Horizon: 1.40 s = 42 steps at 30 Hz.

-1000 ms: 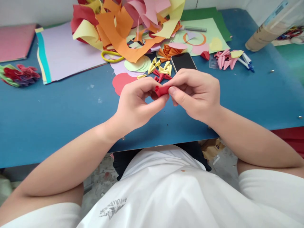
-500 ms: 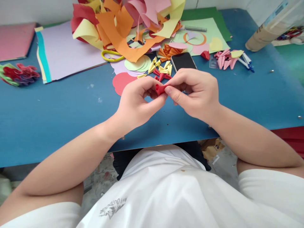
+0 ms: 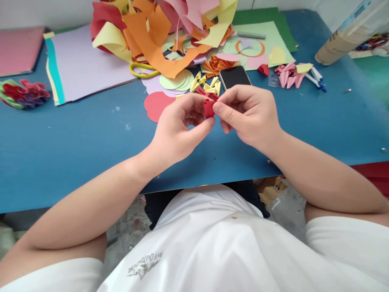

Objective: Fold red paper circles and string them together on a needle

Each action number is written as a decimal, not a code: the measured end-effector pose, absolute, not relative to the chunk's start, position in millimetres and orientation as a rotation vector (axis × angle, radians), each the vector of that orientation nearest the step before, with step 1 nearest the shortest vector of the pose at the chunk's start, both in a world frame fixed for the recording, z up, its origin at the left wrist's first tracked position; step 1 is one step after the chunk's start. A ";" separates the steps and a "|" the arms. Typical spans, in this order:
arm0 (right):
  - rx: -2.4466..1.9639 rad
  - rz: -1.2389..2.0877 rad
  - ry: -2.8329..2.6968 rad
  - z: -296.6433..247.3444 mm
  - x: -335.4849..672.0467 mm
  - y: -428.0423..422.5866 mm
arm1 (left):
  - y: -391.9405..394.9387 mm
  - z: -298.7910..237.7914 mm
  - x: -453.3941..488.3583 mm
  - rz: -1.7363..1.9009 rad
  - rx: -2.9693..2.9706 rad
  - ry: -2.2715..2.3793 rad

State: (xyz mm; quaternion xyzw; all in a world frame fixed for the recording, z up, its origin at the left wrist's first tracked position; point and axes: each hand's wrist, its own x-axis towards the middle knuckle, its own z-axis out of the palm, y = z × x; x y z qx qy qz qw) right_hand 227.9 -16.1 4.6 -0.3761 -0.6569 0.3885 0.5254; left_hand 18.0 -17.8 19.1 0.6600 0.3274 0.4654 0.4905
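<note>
Between my fingertips is a small piece of folded red paper (image 3: 208,108), held above the blue table. My left hand (image 3: 179,125) pinches it from the left, thumb below and fingers behind. From the right, the thumb and forefinger of my right hand (image 3: 251,113) grip its other edge. Just behind the hands lie several red paper cones (image 3: 209,94) and yellow paper cones (image 3: 212,86), the red ones partly covered by my fingers. A red scalloped paper cutout (image 3: 156,106) rests beside my left hand. The phone (image 3: 234,77) lies right behind my right hand.
Paper scraps (image 3: 164,32) are heaped at the back, with yellow-handled scissors (image 3: 144,70) in front. Lilac sheets (image 3: 94,61) lie left, near a folded paper flower cluster (image 3: 26,94). Pink cones (image 3: 290,76), pens (image 3: 316,79) and a drink cup (image 3: 334,44) stand or lie right.
The red paper piece has been turned between my fingers, so a broader folded side now faces me. Both hands stay in nearly the same place, my right hand slightly higher.
</note>
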 end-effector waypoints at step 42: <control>-0.854 1.072 -1.606 1.3 226.9 -11.4 | -19.1 21.0 15.6 1.120 1.519 0.846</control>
